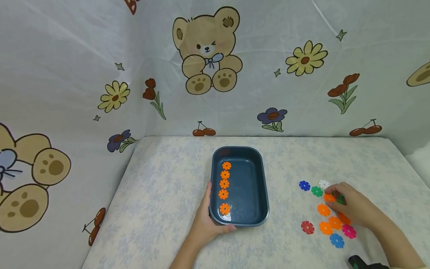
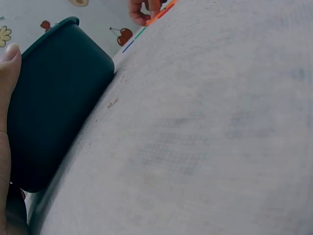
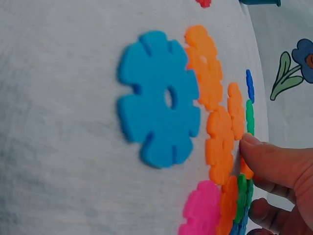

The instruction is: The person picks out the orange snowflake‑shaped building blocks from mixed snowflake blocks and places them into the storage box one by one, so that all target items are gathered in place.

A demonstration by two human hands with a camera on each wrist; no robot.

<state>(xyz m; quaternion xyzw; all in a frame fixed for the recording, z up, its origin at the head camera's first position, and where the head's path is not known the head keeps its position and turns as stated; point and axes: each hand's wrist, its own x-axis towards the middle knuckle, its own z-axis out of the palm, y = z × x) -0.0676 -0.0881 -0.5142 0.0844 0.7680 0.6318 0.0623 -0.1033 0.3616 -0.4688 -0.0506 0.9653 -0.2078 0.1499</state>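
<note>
My left hand (image 1: pixel 209 226) holds the dark blue tray (image 1: pixel 246 186) at its near left corner, fingers along the left side and thumb at the near end. Inside the tray, several orange flower-shaped plastic discs (image 1: pixel 224 184) form a column down the left side. On the right, my right hand (image 1: pixel 352 204) pinches an orange disc (image 1: pixel 329 197) between thumb and fingers, among the scattered discs. Beneath that hand, green discs (image 3: pixel 241 198) are partly hidden. Close by lie more orange discs (image 1: pixel 324 210), a pink disc (image 1: pixel 349 231) and a light blue disc (image 3: pixel 159 100).
A dark blue disc (image 1: pixel 304 185), a green disc (image 1: pixel 317 191) and a white disc (image 1: pixel 324 184) lie at the pile's far side. The red disc (image 1: pixel 307 227) sits apart, nearer the tray. A black object (image 1: pixel 364 262) shows at the table's near right. Patterned cloth (image 1: pixel 215 112) hangs behind.
</note>
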